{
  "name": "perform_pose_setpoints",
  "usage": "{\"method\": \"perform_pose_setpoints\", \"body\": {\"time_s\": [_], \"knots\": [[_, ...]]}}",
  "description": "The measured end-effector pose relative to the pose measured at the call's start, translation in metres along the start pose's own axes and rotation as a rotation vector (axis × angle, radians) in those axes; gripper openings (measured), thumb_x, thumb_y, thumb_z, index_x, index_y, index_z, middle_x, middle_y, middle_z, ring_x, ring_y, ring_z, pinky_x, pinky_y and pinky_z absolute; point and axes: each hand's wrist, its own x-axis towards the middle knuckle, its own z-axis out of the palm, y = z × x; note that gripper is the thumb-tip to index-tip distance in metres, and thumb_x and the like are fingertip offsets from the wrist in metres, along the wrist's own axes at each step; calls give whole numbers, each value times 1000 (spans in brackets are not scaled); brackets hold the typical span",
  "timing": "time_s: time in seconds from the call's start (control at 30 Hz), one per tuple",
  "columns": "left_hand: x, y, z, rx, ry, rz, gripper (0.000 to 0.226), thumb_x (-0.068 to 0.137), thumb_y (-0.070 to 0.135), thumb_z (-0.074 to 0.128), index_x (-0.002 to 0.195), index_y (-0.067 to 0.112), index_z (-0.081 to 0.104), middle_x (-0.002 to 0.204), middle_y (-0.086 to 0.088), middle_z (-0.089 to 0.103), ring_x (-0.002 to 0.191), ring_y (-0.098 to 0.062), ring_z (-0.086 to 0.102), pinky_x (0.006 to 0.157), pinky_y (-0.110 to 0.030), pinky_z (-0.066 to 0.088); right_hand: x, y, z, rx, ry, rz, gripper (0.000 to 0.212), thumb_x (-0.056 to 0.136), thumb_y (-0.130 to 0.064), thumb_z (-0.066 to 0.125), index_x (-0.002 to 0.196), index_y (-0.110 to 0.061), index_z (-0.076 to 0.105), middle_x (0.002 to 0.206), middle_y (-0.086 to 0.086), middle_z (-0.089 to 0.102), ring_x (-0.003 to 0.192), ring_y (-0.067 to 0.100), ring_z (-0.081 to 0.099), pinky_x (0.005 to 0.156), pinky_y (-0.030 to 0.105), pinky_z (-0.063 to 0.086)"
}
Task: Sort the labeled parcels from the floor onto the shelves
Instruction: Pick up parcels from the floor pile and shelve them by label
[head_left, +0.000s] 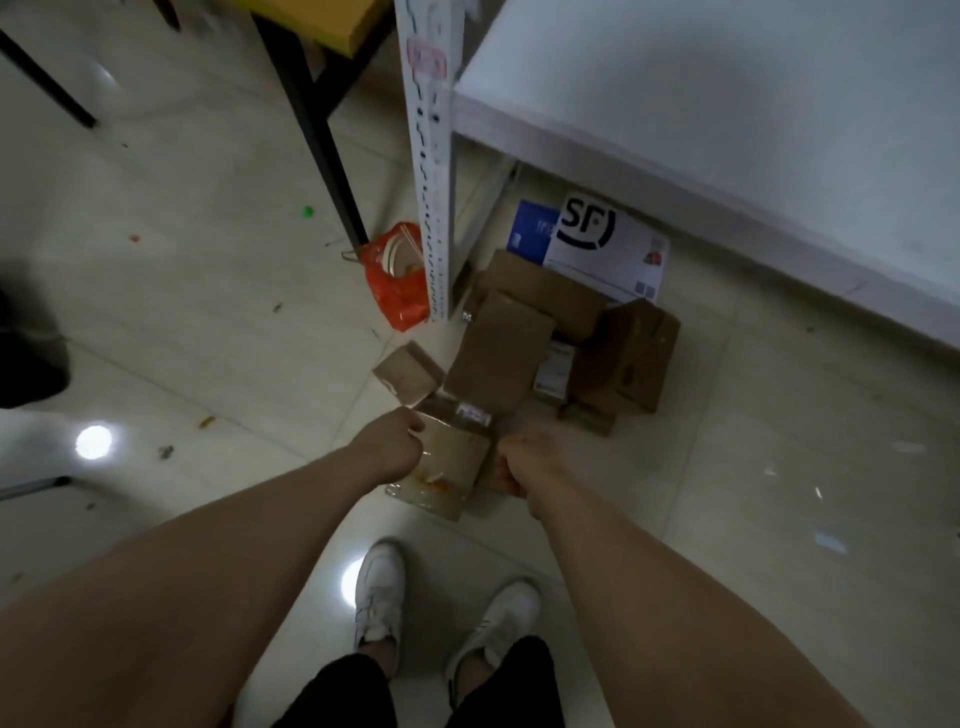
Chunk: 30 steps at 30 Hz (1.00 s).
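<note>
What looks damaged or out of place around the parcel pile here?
The taped parcel gripped between left hand and right hand shows an orange-red stain. An orange plastic bag slumps against the shelf post, and small litter dots the floor.

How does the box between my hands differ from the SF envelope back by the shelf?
The box is brown cardboard wrapped in shiny tape; the SF envelope is flat and white with a big black logo. The box sits between the left hand and right hand; the envelope lies untouched. Both are down by the floor.
</note>
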Motion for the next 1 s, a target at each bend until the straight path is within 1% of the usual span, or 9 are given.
{"method": "perform_pose_setpoints", "body": {"time_s": [0.2, 0.37, 0.43, 0.53, 0.67, 0.73, 0.8, 0.93, 1.0], "knots": [[106, -47, 75, -79, -37, -109, 69, 91, 12, 59, 152, 15, 27, 144, -12, 48, 120, -31, 57, 96, -40, 52, 129, 57, 29, -32, 50, 65, 25, 89, -4, 57, 64, -9, 55, 56, 11, 52, 46, 23, 49, 52, 28, 49], [190, -90, 116, -252, -15, -269, 87, 90, 1, 59, 158, 19, 8, 151, -16, 40, 123, -36, 54, 82, -43, 56, 221, 93, 62, 128, 22, 95, 7, 94, -11, 59, 96, -12, 66, 85, 11, 67, 69, 24, 63, 60, 30, 53], [218, -100, 127, -329, -13, -311, 90, 91, -6, 56, 159, 19, 2, 157, -15, 30, 131, -35, 47, 81, -36, 52, 252, 101, 74, 231, -13, 100, 23, 94, -13, 62, 116, -15, 67, 106, 11, 72, 90, 28, 70, 78, 43, 61], [241, -104, 134, -455, -44, -330, 93, 92, -11, 52, 159, 25, -1, 161, -14, 22, 127, -34, 48, 85, -36, 46, 274, 101, 84, 326, -51, 167, 27, 96, -21, 64, 122, -20, 63, 106, 8, 71, 91, 25, 68, 73, 42, 60], [230, -101, 129, -698, -123, -357, 84, 92, -6, 53, 157, 30, 14, 147, -11, 40, 87, -21, 53, 80, -34, 49, 261, 92, 82, 357, -42, 218, 37, 94, -45, 65, 123, -23, 57, 109, 1, 65, 89, 20, 63, 65, 37, 56], [204, -93, 117, -783, -139, -372, 40, 94, 5, 53, 130, 21, 48, 129, -8, 49, 93, -22, 49, 86, -35, 50, 235, 84, 74, 376, -15, 253, 46, 92, -55, 62, 126, -26, 54, 115, 2, 62, 92, 21, 62, 74, 41, 58], [167, -84, 101, -867, -159, -395, 12, 96, 14, 55, 107, 13, 57, 115, -10, 51, 89, -21, 51, 84, -30, 52, 201, 75, 62, 362, 19, 265, 44, 92, -55, 62, 124, -26, 51, 111, 2, 57, 88, 20, 57, 87, 46, 57], [86, -59, 60, -1052, -164, -525, 44, 93, 52, 60, 112, 14, 50, 115, -9, 54, 102, -30, 59, 92, -50, 53, 120, 43, 41, 318, 32, 324, 36, 93, -47, 65, 113, -24, 46, 106, 5, 50, 92, 25, 54, 89, 49, 55], [44, -36, 37, -994, -108, -644, 29, 98, 40, 55, 97, 11, 51, 101, -13, 57, 84, -30, 59, 95, -51, 52, 68, 20, 32, 282, 15, 355, 32, 93, -37, 67, 114, -19, 51, 113, 10, 53, 103, 30, 55, 87, 49, 55]]}}
